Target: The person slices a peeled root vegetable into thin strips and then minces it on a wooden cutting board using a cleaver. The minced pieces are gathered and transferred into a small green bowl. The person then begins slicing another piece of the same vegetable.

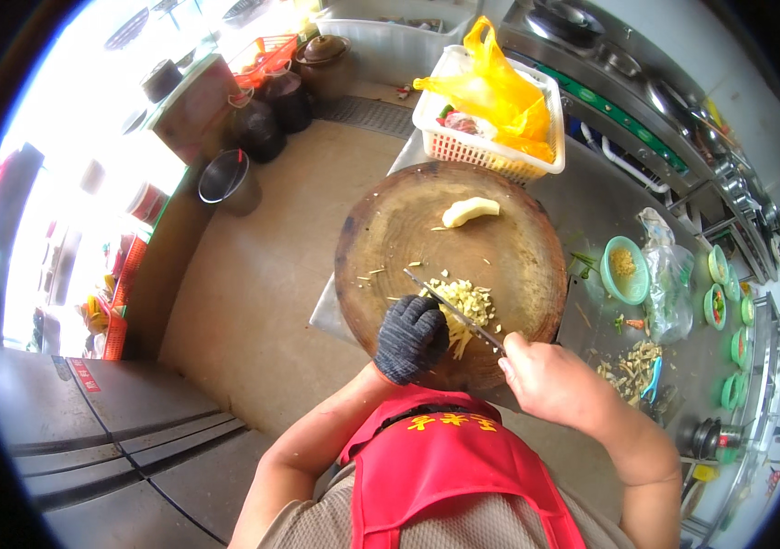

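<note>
A thick round wooden chopping block [390, 219] stands before me. On it, my left hand [412, 340], in a dark grey knit glove, rests with curled fingers against a bundle of pale ginger-like strips [459, 341]. The fingertips are hidden. My right hand [548, 377] is bare and grips the handle end of a kitchen knife [455, 311], seen nearly edge-on. Its blade lies across the strips, close to the gloved knuckles. Small chopped pieces [471, 296] are heaped beyond the blade. A larger peeled piece [471, 211] sits towards the block's far side.
Behind the block stands a white plastic basket [493, 165] with a yellow plastic bag [500, 89]. On the metal counter [586, 274] at right are a green bowl [625, 270], a clear plastic bag [669, 288], peelings [630, 370] and a blue-handled peeler [652, 381]. A bucket [228, 182] stands on the floor at left.
</note>
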Demonstrator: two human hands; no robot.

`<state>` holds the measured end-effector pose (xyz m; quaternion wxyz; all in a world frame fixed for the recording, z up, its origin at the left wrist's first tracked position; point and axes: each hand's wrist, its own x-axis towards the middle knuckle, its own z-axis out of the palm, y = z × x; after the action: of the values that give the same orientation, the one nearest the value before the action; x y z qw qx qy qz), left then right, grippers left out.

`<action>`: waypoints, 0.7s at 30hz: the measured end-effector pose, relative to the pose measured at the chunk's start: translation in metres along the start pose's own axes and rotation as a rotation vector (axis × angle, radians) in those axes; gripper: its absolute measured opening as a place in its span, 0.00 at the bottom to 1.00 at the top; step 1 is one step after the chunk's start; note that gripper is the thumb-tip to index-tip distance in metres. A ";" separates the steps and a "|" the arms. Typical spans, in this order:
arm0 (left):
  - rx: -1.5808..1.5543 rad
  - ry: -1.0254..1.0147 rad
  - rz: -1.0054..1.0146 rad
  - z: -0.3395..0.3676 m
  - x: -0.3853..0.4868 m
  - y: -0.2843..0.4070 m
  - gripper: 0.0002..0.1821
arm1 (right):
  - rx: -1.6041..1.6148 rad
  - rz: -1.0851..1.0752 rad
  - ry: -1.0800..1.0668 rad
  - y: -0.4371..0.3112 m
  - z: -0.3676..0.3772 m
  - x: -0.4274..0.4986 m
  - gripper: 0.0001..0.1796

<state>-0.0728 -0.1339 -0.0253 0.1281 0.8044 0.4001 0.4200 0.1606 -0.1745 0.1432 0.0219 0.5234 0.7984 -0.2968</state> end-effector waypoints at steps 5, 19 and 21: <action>0.003 0.014 0.047 0.003 0.000 -0.004 0.14 | 0.062 -0.096 0.111 0.016 0.041 0.040 0.11; -0.025 -0.014 -0.010 -0.003 -0.003 0.001 0.15 | 0.140 0.019 0.056 0.016 0.034 0.042 0.13; -0.055 0.058 0.011 -0.005 -0.005 0.004 0.15 | 0.233 0.099 0.129 0.034 0.049 0.042 0.12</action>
<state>-0.0760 -0.1410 -0.0231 0.1362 0.7904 0.3876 0.4544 0.1570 -0.1551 0.0729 -0.0758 0.5791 0.7317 -0.3516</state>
